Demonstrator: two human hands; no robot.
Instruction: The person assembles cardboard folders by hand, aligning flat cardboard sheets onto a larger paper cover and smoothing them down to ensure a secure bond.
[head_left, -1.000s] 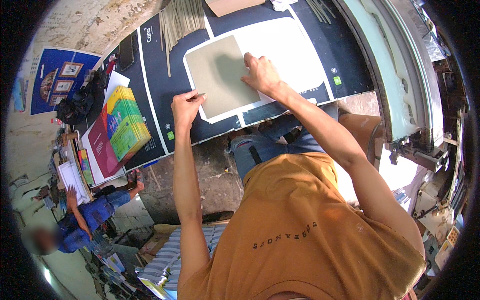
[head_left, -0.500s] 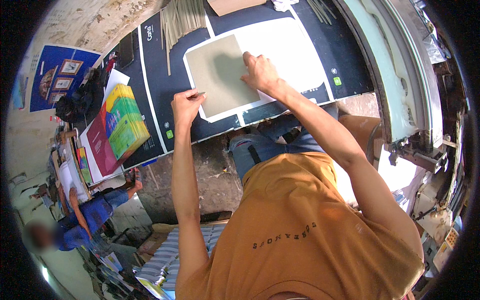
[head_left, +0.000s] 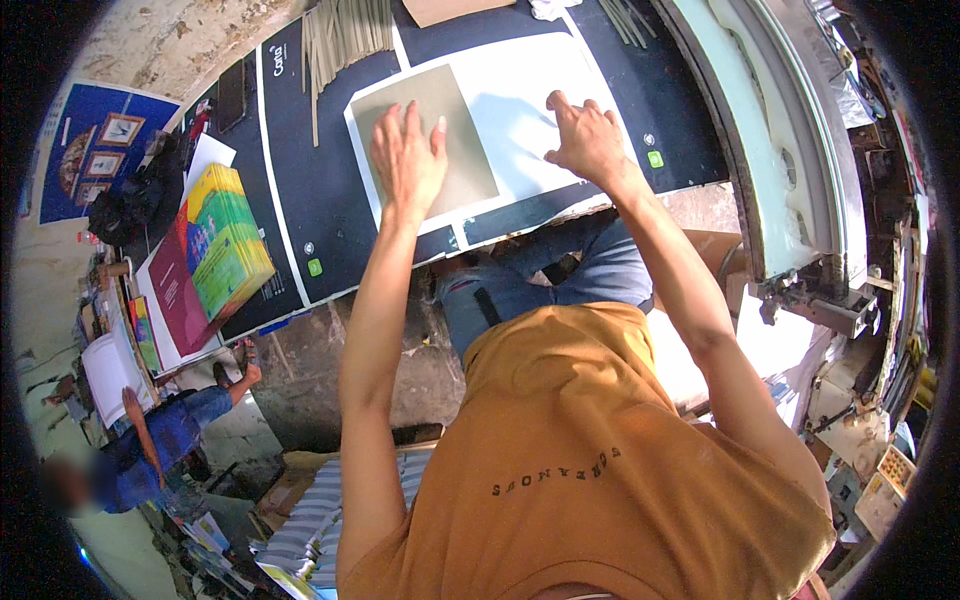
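A grey-brown rectangular board [head_left: 465,140] lies on the left half of a large white sheet [head_left: 540,65] with trimmed corners. My left hand [head_left: 408,165] rests spread over the board's left part, fingers pointing away from me, holding nothing. Over the bare right half of the sheet is my right hand [head_left: 588,142], its fingers bent but apart, with nothing in it. Whether the right fingertips touch the paper, I cannot tell; a shadow falls on the sheet to their left.
Under the sheet is a dark table top [head_left: 290,200] with white lines. Narrow grey strips [head_left: 345,35] lie at the back, beside a cardboard piece [head_left: 455,8]. A colourful stack of booklets [head_left: 225,240] stands left. A large pale-green machine frame [head_left: 775,150] borders the right. Another person [head_left: 165,440] is at far left.
My left hand has gone from the board's left edge to flat on its surface, fingers now spread. My right hand has moved right, off the board and over the white paper.
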